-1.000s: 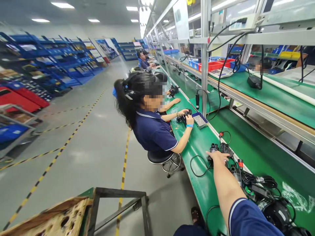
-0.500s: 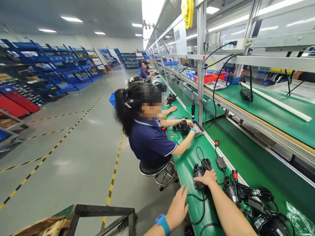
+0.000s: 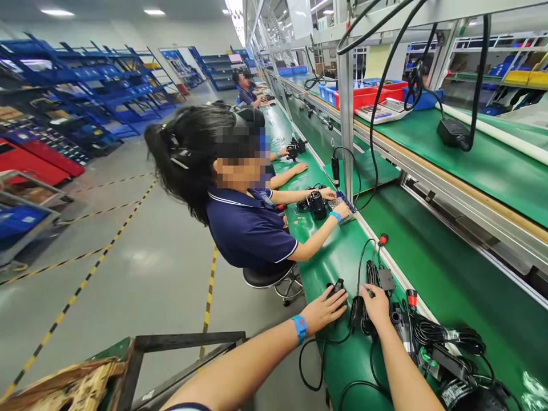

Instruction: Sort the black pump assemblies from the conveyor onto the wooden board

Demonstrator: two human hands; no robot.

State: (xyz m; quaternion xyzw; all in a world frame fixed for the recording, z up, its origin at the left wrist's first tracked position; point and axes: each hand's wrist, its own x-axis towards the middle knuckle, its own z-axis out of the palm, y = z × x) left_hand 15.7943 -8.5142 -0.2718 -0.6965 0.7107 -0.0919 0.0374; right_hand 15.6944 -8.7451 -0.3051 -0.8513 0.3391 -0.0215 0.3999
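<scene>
My left hand (image 3: pixel 324 309), with a blue wristband, lies on a small black pump-like device (image 3: pixel 338 285) on the green bench (image 3: pixel 342 251), fingers curled over it. My right hand (image 3: pixel 377 305) rests on the coiled black cable (image 3: pixel 363 319) attached to that device, fingers bent around it. A black adapter box (image 3: pixel 386 278) with a red-tipped lead lies just beyond my right hand.
A pile of black cabled devices (image 3: pixel 445 348) lies at my right. A co-worker in a dark blue shirt (image 3: pixel 248 231) sits on a stool at the bench, hands on a black device (image 3: pixel 317 204) beside a parts tray (image 3: pixel 345 202). A metal frame (image 3: pixel 180 348) stands near left.
My left hand has come forward onto the black device. My right hand has slid from the device onto its cable coil. The view has moved closer to the bench.
</scene>
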